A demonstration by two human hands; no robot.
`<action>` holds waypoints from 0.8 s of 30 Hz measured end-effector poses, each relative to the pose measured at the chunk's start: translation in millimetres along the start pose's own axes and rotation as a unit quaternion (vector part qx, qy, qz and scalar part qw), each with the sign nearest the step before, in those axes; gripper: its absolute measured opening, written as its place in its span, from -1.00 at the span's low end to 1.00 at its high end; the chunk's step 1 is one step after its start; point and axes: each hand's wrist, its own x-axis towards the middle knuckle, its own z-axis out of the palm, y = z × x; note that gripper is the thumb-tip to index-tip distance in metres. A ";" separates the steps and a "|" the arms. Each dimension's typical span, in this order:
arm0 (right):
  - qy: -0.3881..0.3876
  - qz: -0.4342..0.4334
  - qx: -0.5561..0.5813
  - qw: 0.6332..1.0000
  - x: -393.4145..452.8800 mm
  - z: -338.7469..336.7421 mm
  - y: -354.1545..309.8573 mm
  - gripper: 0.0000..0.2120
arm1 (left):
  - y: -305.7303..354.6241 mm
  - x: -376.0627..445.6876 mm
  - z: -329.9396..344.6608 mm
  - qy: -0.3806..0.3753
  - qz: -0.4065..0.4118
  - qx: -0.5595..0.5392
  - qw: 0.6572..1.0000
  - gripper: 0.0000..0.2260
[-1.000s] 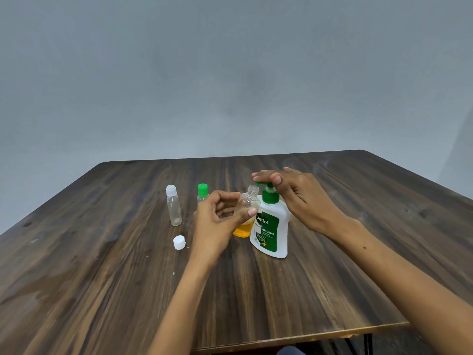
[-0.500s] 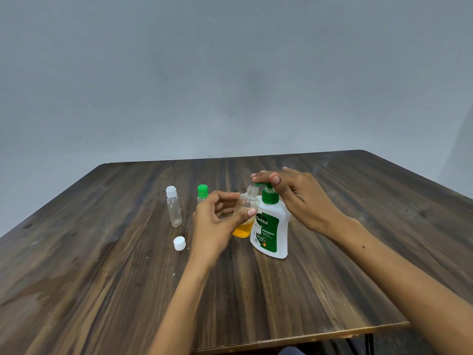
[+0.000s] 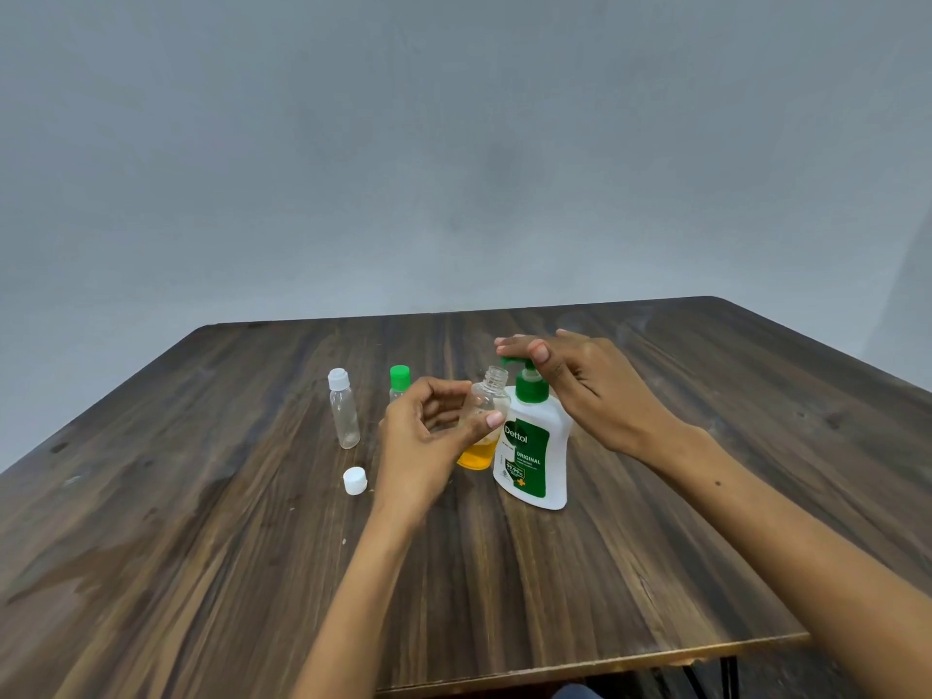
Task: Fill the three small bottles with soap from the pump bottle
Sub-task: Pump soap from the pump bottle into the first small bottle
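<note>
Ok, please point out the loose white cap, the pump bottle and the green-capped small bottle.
loose white cap [image 3: 355,480], head view, its top.
pump bottle [image 3: 534,459], head view, its green label.
green-capped small bottle [image 3: 399,378], head view, its cap.

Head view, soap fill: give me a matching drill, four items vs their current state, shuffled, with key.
Column 1
1. open small bottle
2. white-capped bottle
3. loose white cap
4. pump bottle

Column 2
A. lies on the table by itself
B. right hand rests on its green pump head
C. stands closed, clear, with no soap seen inside
D. held by the left hand, orange soap in its lower part

Pairs: 1-D, 2-C, 3-A, 4-B
</note>
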 end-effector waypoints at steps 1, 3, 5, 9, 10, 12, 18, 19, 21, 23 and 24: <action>0.000 -0.001 -0.002 1.000 0.4 -0.5 0.5 -0.15 | -0.1 -0.5 -0.2 -0.001 0.001 0.001 1.000 -0.68; 0.003 -0.004 -0.002 1.000 0.1 -0.2 0.5 -0.16 | 0.5 -1.3 -0.5 -0.001 0.002 0.002 1.000 -0.69; 0.011 -0.010 -0.004 1.000 -0.8 1.6 0.1 -0.17 | -0.1 -0.5 -0.8 -0.002 0.004 0.002 1.000 -0.69; 0.011 -0.011 -0.006 1.000 -1.9 2.7 -1.1 -0.17 | -0.2 0.1 0.2 -0.001 0.001 -0.002 1.000 -0.68; 0.009 -0.009 -0.007 1.000 -1.5 1.9 -0.7 -0.16 | 0.0 0.1 0.5 -0.001 0.001 -0.004 1.000 -0.67; 0.001 -0.007 -0.013 1.000 -0.7 0.3 0.3 -0.16 | 0.9 0.2 0.6 -0.005 0.000 -0.005 1.000 -0.68; 0.001 -0.040 -0.062 0.997 -5.4 2.5 3.0 -0.24 | -0.4 1.4 -0.3 -0.002 0.000 -0.004 1.000 -0.67; 0.007 -0.041 -0.061 0.997 -6.2 3.8 3.3 -0.25 | -0.8 1.5 -0.1 -0.003 -0.001 -0.005 1.000 -0.67; 0.016 -0.040 -0.057 0.997 -8.3 5.3 3.8 -0.27 | -1.0 0.8 0.1 -0.002 -0.001 -0.001 1.000 -0.68; 0.012 -0.038 -0.059 0.997 -8.1 4.6 3.9 -0.26 | -0.1 0.4 0.5 -0.003 0.004 0.004 1.000 -0.70; 0.007 -0.037 -0.060 0.998 -7.3 3.6 3.3 -0.25 | 0.6 0.3 0.7 -0.004 0.005 0.004 1.000 -0.70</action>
